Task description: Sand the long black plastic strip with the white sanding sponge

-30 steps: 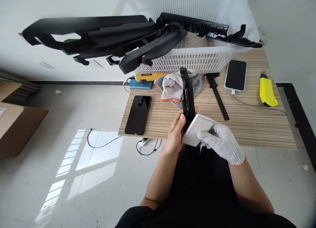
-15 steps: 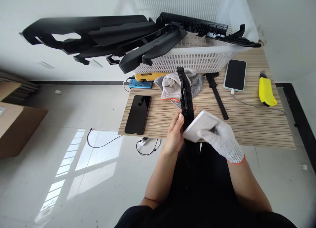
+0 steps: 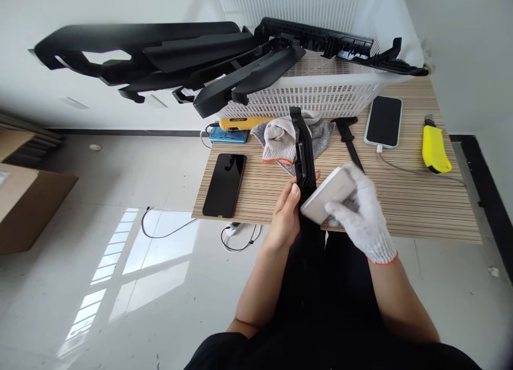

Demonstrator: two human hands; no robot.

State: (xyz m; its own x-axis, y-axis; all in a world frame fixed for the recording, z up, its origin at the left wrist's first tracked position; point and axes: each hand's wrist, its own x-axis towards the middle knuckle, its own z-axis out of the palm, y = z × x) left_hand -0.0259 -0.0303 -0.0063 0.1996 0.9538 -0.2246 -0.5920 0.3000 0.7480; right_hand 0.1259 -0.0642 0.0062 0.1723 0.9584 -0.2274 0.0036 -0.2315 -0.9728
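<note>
My bare left hand is wrapped round a long black plastic trim piece, held upright at the table's front edge. The piece's far end reaches up past a crumpled glove, and its lower end fades into my dark clothing. My right hand, in a white knitted glove with an orange cuff edge, grips a flat white rectangular block. The block is tilted, with its left edge against or very close to the black piece; I cannot tell whether they touch. What the block is made of does not show.
Behind stands a white basket with several black plastic parts across it, sticking out left. On the table lie a dark phone, a charging phone, a yellow cutter, a black T-shaped part and crumpled gloves.
My right hand has shifted slightly up with the white block, which now slants more steeply beside the trim piece. My left hand keeps its grip in nearly the same place.
</note>
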